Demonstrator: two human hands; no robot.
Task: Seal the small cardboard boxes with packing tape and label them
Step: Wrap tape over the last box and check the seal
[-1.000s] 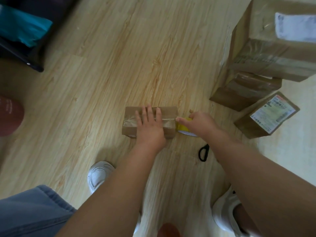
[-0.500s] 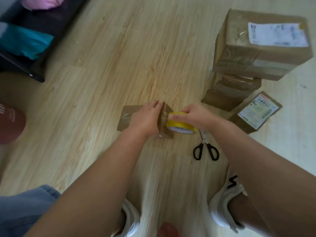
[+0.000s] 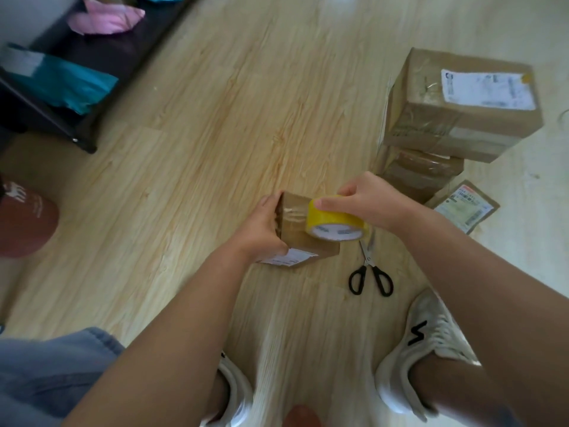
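Head view, centre of frame: left hand [image 3: 261, 231] grips the small cardboard box [image 3: 297, 240] by its left end, fingers [image 3: 273, 199] curled round the far edge, thumb beside the white label [image 3: 289, 257] on the near face. The box is tilted above the wood floor [image 3: 200, 155]; cannot tell if it touches. Right hand [image 3: 368, 201] holds the yellow tape roll [image 3: 335, 221], thumb on the outer band, fingers [image 3: 348, 191] curled over the top. The roll sits against the box's upper face, with clear tape stretched across that face. Black-handled scissors [image 3: 367, 260] lie on the floor at lower right of the box, blades pointing up-frame. Right of frame: stacked taped boxes [image 3: 455, 118], the top one labelled, with a flat labelled parcel [image 3: 462, 208] just beside them. White shoe [image 3: 431, 343] at lower right.
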